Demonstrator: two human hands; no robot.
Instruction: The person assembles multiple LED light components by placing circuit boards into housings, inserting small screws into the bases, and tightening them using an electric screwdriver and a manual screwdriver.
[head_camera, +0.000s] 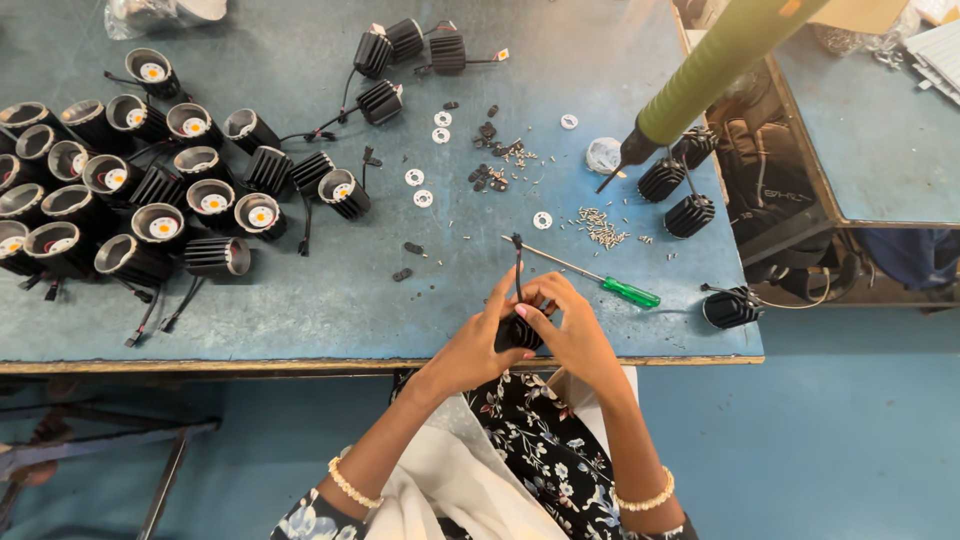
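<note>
Both hands meet at the near edge of the blue-green worktable (330, 300). My left hand (478, 345) and my right hand (572, 330) together grip one small black finned lamp housing (520, 332). Its black wire (518, 265) sticks up between my fingers. A green-handled screwdriver (628, 291) lies on the table just right of my right hand. Behind it sits a heap of small screws (601, 229).
Many black lamp housings (150, 190) with reflectors crowd the table's left side. White rings (423, 198), black small parts (487, 175) and more finned housings (690, 214) lie at centre and right. A green hanging power screwdriver (700, 75) points down over the right part. A second table (880, 130) stands to the right.
</note>
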